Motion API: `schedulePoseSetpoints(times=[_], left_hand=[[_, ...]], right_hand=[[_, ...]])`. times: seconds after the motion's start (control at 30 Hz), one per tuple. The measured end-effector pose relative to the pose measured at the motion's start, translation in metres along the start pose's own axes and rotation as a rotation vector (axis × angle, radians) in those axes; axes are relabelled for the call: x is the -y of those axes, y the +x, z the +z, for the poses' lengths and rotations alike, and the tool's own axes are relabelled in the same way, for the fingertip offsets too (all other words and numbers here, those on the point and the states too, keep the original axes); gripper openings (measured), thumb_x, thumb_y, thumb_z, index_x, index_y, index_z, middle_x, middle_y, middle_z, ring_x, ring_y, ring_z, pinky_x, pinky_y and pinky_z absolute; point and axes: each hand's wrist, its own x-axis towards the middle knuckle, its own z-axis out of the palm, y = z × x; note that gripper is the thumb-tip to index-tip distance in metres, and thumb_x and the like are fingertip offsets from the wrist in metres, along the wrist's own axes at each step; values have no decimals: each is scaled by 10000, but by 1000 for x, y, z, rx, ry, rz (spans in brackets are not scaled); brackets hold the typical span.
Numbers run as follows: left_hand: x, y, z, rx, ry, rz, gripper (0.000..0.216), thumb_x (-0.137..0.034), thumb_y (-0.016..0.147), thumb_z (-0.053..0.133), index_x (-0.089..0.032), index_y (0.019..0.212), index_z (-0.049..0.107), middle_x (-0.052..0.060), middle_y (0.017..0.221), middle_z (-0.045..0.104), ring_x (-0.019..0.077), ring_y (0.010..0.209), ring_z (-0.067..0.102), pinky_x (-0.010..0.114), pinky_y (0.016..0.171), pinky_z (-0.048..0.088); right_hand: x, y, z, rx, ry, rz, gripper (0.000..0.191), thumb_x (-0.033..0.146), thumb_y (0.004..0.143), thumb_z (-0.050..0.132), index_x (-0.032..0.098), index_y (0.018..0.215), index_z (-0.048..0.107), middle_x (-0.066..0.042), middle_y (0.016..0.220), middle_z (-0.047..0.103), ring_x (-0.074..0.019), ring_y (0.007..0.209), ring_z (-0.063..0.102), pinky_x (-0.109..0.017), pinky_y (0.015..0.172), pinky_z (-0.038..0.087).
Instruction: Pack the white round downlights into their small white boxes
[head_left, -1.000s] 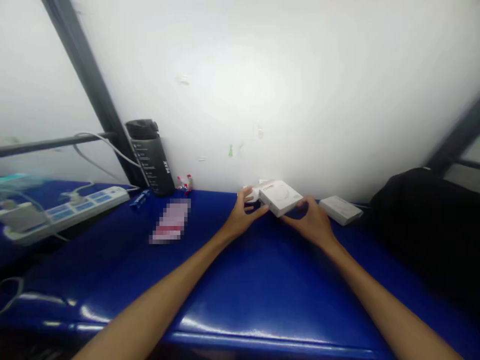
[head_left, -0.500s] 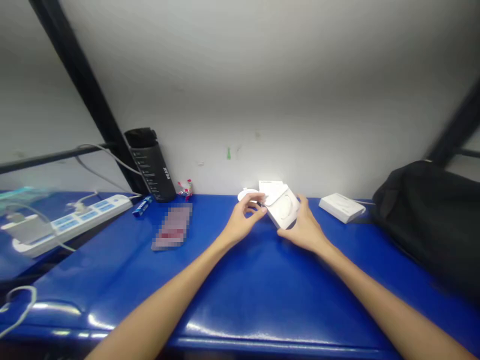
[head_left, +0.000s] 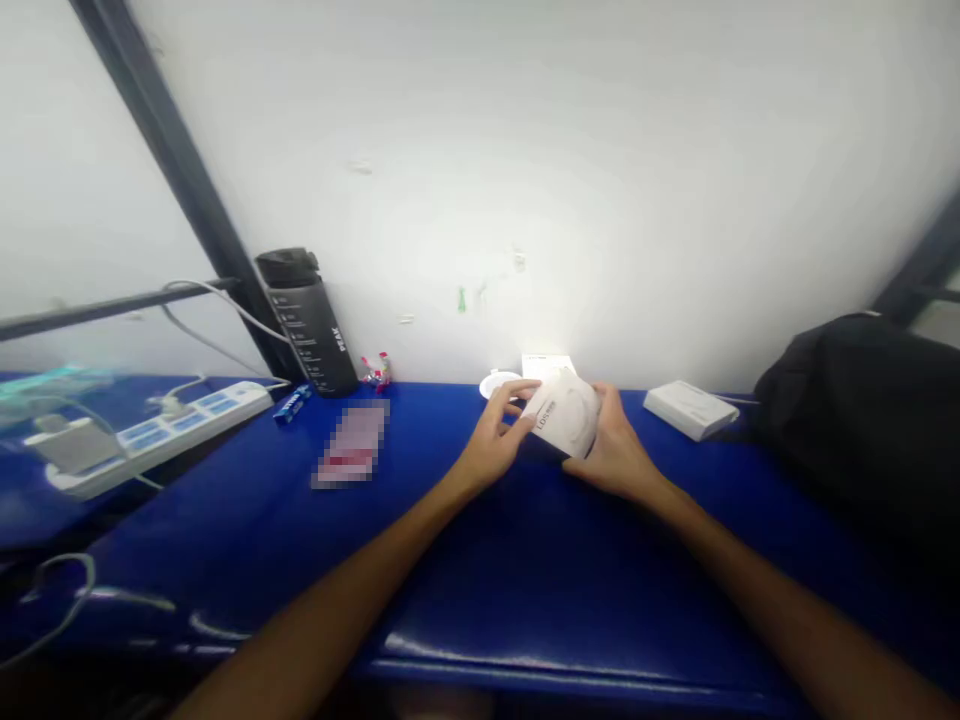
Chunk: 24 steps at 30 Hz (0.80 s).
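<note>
**While both hands grip it, white box (head_left: 564, 412) tilts above blue table (head_left: 600, 600)**

Head view: left hand (head_left: 491, 445) and right hand (head_left: 619, 450) are closed on opposite edges of the box, just above the surface. Behind it lie a white disc (head_left: 499, 385) and a white card (head_left: 547, 366). A second white box (head_left: 690, 410) sits to the right, near a black bag (head_left: 862, 420). A black bottle (head_left: 307, 335) and power strip (head_left: 157, 435) stand left.
</note>
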Motion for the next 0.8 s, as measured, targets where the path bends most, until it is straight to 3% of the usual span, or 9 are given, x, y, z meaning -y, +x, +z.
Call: schedulePoseSetpoints(times=[0.13,0.23,0.3,0.4,0.47,0.57,0.63,0.7,0.8], left_hand=[[-3,-6,1,91,81,28,530,-420,1048,510,-320,1568,486,104,1465,520,273,1234,565,425,1052,531],[-8,-11,4,200,123,52,648,-499,1075,452,-324,1679,295,117,1577,440,304,1439,457,484,1265,346],[-11,-14,5,237,148,69,714,-510,1066,484,-329,1701,213,113,1629,393,303,1508,400,478,1313,262],[-11,-16,6,194,131,91,743,-496,1045,546,-337,1697,228,103,1644,411,310,1515,404,476,1313,269],[-10,-15,7,114,58,71,725,-491,1026,587,-337,1677,306,94,1636,448,319,1453,478,475,1276,347],[-8,-9,9,-8,-162,-34,776,-520,971,671,-324,1651,353,120,1566,530,290,1179,660,437,1030,584],[-7,-4,10,-92,-353,-88,893,-515,907,761,-321,1645,297,143,1492,574,252,1049,703,392,871,640],[-7,1,9,-177,-528,-110,977,-452,842,847,-343,1609,250,138,1480,563,230,1057,723,397,898,643],[-8,6,5,-261,-656,-120,916,-310,784,902,-362,1490,321,105,1507,525,216,1126,735,450,1040,597]], right_hand=[[0,-1,-2,38,18,-31,973,231,581,778,205,1438,318,-168,1368,509,-389,1286,567,-577,1075,521],[1,-2,-3,65,-2,-69,994,223,602,778,206,1473,301,-176,1408,496,-392,1318,553,-586,1109,502],[1,-3,-3,51,-16,-95,986,222,618,770,208,1485,302,-176,1418,487,-389,1328,545,-582,1108,506],[2,-4,-1,-1,-35,-171,968,212,642,751,199,1501,304,-184,1459,433,-378,1369,511,-564,1141,488],[4,-4,1,-53,-45,-224,992,209,659,749,202,1529,272,-189,1506,380,-376,1423,461,-563,1179,457],[9,-3,3,-128,-10,-262,960,260,694,784,222,1507,274,-175,1478,407,-353,1370,507,-543,1117,517],[11,-1,4,-197,23,-243,813,343,718,820,237,1387,372,-140,1359,488,-313,1207,597,-490,972,599],[9,2,4,-319,37,-173,683,458,714,861,247,1219,452,-104,1233,527,-280,1061,627,-442,839,627],[-3,10,2,-461,74,9,725,606,624,921,244,1086,496,-93,1176,536,-265,980,645,-436,783,640]])
